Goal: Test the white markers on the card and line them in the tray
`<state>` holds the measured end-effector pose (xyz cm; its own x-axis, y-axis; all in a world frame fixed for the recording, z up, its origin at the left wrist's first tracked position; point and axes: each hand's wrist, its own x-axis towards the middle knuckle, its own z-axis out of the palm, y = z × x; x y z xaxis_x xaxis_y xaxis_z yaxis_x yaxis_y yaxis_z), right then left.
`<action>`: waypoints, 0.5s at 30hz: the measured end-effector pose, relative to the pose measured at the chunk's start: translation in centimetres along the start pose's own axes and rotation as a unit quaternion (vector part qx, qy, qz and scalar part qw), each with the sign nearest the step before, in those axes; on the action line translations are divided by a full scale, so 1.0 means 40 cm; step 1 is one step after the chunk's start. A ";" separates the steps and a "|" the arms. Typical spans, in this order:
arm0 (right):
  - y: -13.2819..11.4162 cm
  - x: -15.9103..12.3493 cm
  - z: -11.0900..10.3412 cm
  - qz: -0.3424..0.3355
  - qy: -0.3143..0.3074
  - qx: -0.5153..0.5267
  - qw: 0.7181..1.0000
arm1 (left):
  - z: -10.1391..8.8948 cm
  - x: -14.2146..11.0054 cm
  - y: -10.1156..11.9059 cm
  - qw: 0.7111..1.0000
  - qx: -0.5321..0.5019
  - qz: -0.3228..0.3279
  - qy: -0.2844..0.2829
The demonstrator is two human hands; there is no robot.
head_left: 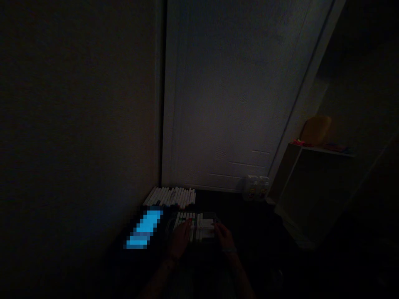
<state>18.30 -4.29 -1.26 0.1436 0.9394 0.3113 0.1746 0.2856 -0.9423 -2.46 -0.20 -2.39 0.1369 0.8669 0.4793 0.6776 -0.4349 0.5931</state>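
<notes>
White marker (204, 227) lies crosswise between left hand (180, 238) and right hand (223, 236), each about equally near one end, its long axis across the nearer row of markers (190, 216); light too low, cannot tell whether either grip is closed

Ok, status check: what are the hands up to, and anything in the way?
Left hand at the nearer row of pens, right hand by its right end. Grips unclear, too dark. Glowing blue patch off left, not blocking.
</notes>
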 end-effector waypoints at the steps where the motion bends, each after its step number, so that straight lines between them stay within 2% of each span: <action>1: 0.001 0.000 0.000 0.000 -0.002 0.002 1.000 | 0.000 0.000 -0.001 1.000 0.003 0.001 0.001; 15: -0.011 0.000 -0.001 0.007 -0.005 0.010 1.000 | -0.007 0.001 0.011 1.000 0.011 -0.002 0.005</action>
<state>18.25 -4.41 -0.84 0.1361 0.9454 0.2963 0.1537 0.2753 -0.9490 -2.38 -0.44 -1.92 0.1259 0.8663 0.4834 0.6943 -0.4250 0.5808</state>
